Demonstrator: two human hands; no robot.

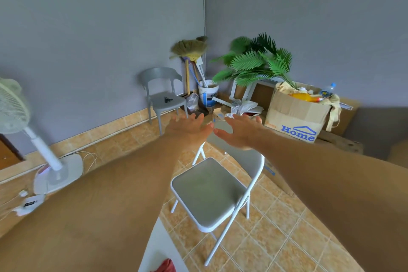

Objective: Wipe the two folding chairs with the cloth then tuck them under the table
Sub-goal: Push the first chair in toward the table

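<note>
One white folding chair (212, 192) with a grey seat stands unfolded on the tiled floor in front of me, seat facing me. My left hand (187, 127) and my right hand (239, 131) are stretched out side by side above its backrest, fingers straight and spread, holding nothing. The backrest is mostly hidden behind my hands. A red cloth (165, 266) shows at the bottom edge, lying on the white table (154, 247). No second folding chair is in view.
A grey plastic chair (162, 95) stands against the far wall. In the corner stand brooms (189, 51) and a bucket (207, 95), then a green plant (256, 59) and a cardboard box (295, 117). A standing fan (44, 157) with cables is at the left.
</note>
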